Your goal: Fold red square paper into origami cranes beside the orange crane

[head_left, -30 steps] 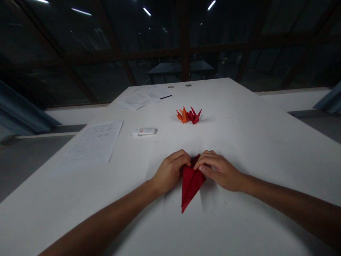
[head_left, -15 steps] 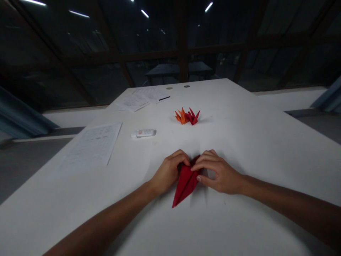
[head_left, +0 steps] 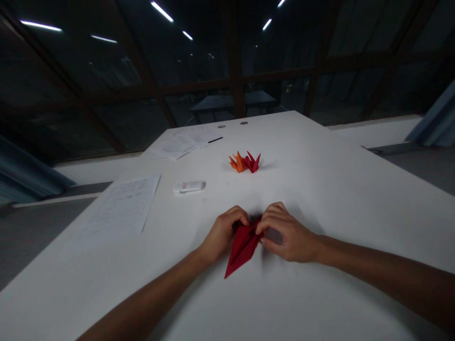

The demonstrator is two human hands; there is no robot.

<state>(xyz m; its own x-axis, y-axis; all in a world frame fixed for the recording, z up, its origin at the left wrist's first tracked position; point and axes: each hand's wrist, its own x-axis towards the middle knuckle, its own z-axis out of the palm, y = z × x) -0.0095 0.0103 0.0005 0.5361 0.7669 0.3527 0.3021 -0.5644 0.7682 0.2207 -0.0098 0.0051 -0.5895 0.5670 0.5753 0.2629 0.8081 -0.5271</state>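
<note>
Between my hands is a piece of folded red paper [head_left: 242, 248], long and diamond-shaped, its pointed end toward me and slanting left. My left hand [head_left: 223, 233] grips its upper left side with curled fingers; the fingertips are partly hidden behind the paper. On the opposite side, my right hand [head_left: 287, 233] pinches the right edge between thumb and fingers. Farther up the table, an orange paper crane [head_left: 238, 163] and a red paper crane [head_left: 252, 163] stand side by side, touching or nearly so.
On the white table [head_left: 320, 189] a white tube-like item [head_left: 189, 187] lies left of the cranes. A printed sheet [head_left: 122, 208] is at the left, and more papers [head_left: 181, 143] with a dark strip [head_left: 215, 139] lie farther back. Two small round discs sit near the far edge.
My right thumb and fingers have closed together on the paper's right edge, and the paper looks more tilted and narrower. The whole view has shifted slightly.
</note>
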